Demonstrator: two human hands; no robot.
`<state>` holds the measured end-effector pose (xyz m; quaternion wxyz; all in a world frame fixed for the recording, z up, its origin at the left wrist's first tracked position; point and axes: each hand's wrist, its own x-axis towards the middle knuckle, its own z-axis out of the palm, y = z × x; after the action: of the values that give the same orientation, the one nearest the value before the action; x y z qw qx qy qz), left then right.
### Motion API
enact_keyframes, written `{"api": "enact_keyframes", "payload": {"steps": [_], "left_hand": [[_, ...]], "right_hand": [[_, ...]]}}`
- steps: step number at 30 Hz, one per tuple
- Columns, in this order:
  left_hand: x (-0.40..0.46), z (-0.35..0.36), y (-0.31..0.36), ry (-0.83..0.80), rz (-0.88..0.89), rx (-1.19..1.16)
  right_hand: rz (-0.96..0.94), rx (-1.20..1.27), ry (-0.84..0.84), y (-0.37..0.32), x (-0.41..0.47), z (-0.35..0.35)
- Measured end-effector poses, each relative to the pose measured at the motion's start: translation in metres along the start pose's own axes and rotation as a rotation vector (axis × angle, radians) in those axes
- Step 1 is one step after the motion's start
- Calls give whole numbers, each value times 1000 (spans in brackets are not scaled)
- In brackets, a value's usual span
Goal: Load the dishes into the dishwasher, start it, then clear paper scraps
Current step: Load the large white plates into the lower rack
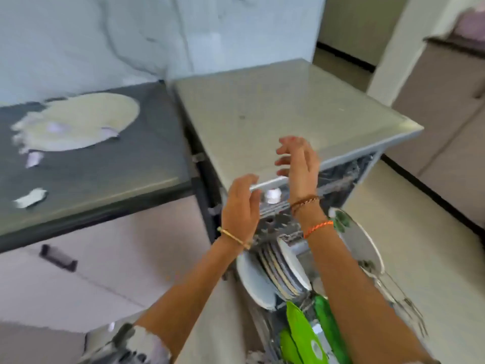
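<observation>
2 hands are raised over the open dishwasher [288, 106], and I read the loading step as nearly complete. My left hand [242, 203] shows a loosely curved grip holding nothing that I can see; its fingertips lie at or just beside the pale front edge of the upper rack [267, 183], but blur prevents me from confirming contact. My right hand [299, 164] is wide, fingers spread, hovering above that same edge and touching nothing.

Location of task items:
1. White plates [278, 269] stand on edge in the pulled-out lower rack [399, 298], below my forearms.
2. Green plates [304, 334] stand nearer to me in the same rack.
3. 1 large steel dish [362, 243] leans at the rack's right side.
4. Paper scraps [30, 198] lie on the dark counter [110, 185] to the left, near a pale round mat [78, 122].

Next move, in my judgement: seat both racks fully inward, then raise the door. This calls for an even 2-handed push so the plates do not rattle loose. Start controls are not visible from here.
</observation>
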<state>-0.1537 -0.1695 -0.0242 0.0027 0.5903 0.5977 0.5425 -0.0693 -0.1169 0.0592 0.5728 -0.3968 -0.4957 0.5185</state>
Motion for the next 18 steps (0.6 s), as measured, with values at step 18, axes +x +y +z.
{"api": "enact_keyframes", "payload": {"steps": [18], "left_hand": [[-49, -402, -58, 728, -948, -121]], "right_hand": [[816, 112, -524, 14, -134, 328]]}}
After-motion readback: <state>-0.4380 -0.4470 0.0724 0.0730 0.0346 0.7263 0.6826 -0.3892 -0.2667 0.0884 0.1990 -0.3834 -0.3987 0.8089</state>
